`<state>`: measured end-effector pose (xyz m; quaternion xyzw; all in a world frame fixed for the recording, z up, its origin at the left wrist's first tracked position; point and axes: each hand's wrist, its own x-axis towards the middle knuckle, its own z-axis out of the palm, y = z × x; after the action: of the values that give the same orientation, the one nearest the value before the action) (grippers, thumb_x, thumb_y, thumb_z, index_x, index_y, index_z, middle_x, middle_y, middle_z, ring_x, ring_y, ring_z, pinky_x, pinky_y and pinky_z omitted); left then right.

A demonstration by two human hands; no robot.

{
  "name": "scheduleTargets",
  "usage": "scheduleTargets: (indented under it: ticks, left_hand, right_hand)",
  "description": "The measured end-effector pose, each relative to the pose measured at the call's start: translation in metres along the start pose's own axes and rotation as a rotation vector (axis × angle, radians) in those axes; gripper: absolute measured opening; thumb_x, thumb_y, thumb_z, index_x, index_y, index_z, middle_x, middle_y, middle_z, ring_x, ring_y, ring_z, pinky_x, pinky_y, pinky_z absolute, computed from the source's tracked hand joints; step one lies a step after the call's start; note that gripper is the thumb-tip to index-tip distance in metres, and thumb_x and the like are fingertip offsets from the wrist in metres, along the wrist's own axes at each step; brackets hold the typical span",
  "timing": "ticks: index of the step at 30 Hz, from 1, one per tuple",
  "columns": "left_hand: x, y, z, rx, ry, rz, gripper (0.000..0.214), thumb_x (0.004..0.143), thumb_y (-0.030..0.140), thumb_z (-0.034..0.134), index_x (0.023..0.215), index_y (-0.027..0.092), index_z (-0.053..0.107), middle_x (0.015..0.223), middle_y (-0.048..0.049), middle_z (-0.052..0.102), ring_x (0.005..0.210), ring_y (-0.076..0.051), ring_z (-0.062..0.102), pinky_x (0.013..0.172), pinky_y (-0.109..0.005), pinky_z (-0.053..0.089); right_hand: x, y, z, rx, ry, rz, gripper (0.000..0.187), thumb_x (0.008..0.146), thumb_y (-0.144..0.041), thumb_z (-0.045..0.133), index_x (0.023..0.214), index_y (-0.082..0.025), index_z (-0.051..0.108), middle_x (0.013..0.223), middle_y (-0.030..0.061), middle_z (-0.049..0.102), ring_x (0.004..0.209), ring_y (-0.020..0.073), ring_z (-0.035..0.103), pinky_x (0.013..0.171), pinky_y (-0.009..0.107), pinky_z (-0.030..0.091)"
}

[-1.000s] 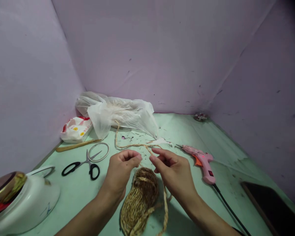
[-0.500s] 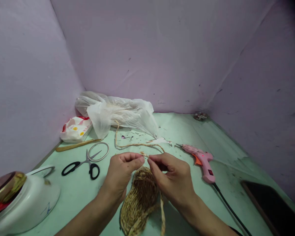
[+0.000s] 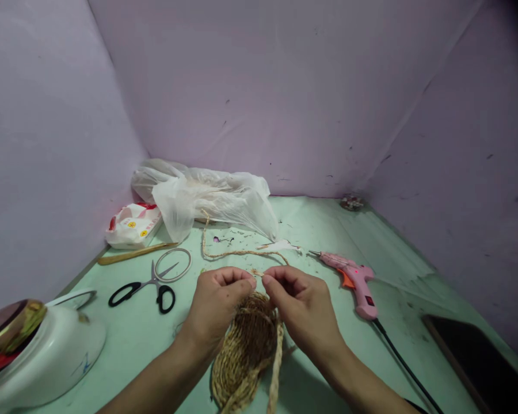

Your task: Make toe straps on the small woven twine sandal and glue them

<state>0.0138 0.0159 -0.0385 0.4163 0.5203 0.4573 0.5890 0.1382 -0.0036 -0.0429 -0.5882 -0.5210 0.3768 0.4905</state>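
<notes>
My left hand (image 3: 221, 302) pinches one side of a frayed straw rope end, and my right hand (image 3: 300, 305) pinches it a short way to the right. Between the fingertips a thin bit of the straw rope (image 3: 259, 273) shows. Below them lies a woven straw sole (image 3: 246, 351), shaped like a slipper, with coiled rows and a darker upper part. A thicker length of straw rope (image 3: 276, 362) hangs down beside the sole's right side. Another stretch of rope (image 3: 233, 253) runs from the plastic bag toward my right hand.
Left are black-handled scissors (image 3: 160, 287), a ring (image 3: 187, 265), a wooden stick (image 3: 133, 253), a tissue pack (image 3: 129, 230) and a white container (image 3: 60, 356). A plastic bag (image 3: 224, 195) lies behind. Right are a pink glue gun (image 3: 360, 282) with cord and a dark phone (image 3: 470, 351).
My right hand has shifted slightly right and turned, so the fingertips are a little farther apart. The hanging rope beside the sole has swung left at its lower end.
</notes>
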Motion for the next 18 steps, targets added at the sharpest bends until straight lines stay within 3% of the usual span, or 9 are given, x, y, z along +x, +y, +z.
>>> scheduleTargets:
  ticks: [4, 9, 12, 15, 18]
  left_hand:
    - [-0.001, 0.002, -0.002, 0.076, -0.036, 0.052, 0.008, 0.057, 0.021, 0.066, 0.053, 0.015, 0.063, 0.052, 0.0010, 0.057, 0.054, -0.012, 0.048, 0.056, -0.024, 0.037]
    - [0.002, 0.004, -0.005, 0.234, 0.013, 0.128, 0.007, 0.057, 0.020, 0.066, 0.052, 0.016, 0.063, 0.049, 0.0027, 0.054, 0.051, -0.010, 0.044, 0.053, -0.023, 0.035]
    - [0.004, 0.003, -0.006, 0.211, 0.012, 0.159, 0.006, 0.059, 0.020, 0.068, 0.056, 0.016, 0.065, 0.054, 0.0019, 0.058, 0.055, -0.011, 0.047, 0.057, -0.022, 0.038]
    - [0.003, 0.003, -0.007, 0.087, -0.032, 0.141, 0.005, 0.060, 0.021, 0.069, 0.063, 0.016, 0.068, 0.059, 0.0015, 0.061, 0.059, -0.010, 0.050, 0.059, -0.021, 0.039]
    - [0.001, 0.005, -0.006, 0.022, -0.095, 0.062, 0.006, 0.059, 0.021, 0.070, 0.062, 0.015, 0.068, 0.056, 0.0009, 0.061, 0.056, -0.010, 0.049, 0.056, -0.021, 0.040]
  right_hand:
    - [0.003, -0.004, 0.000, 0.369, -0.141, 0.299, 0.015, 0.064, -0.030, 0.062, 0.060, -0.015, 0.059, 0.037, -0.0059, 0.047, 0.035, 0.0089, 0.045, 0.040, 0.021, 0.039]
    - [0.007, -0.009, -0.010, 0.694, -0.316, 0.450, 0.016, 0.057, -0.026, 0.066, 0.053, -0.015, 0.056, 0.035, -0.0091, 0.038, 0.031, 0.0033, 0.030, 0.033, 0.017, 0.037]
    - [0.010, -0.009, -0.013, 0.689, -0.279, 0.451, 0.019, 0.056, -0.026, 0.068, 0.050, -0.015, 0.054, 0.037, -0.0092, 0.037, 0.032, 0.0029, 0.029, 0.032, 0.016, 0.036]
    - [0.012, -0.004, -0.010, 0.525, -0.133, 0.325, 0.015, 0.058, -0.027, 0.068, 0.056, -0.015, 0.059, 0.038, -0.0083, 0.043, 0.031, 0.0049, 0.037, 0.035, 0.019, 0.039]
    - [0.011, -0.002, -0.005, 0.361, -0.070, 0.232, 0.015, 0.061, -0.028, 0.066, 0.058, -0.015, 0.060, 0.041, -0.0068, 0.048, 0.032, 0.0070, 0.045, 0.037, 0.020, 0.039]
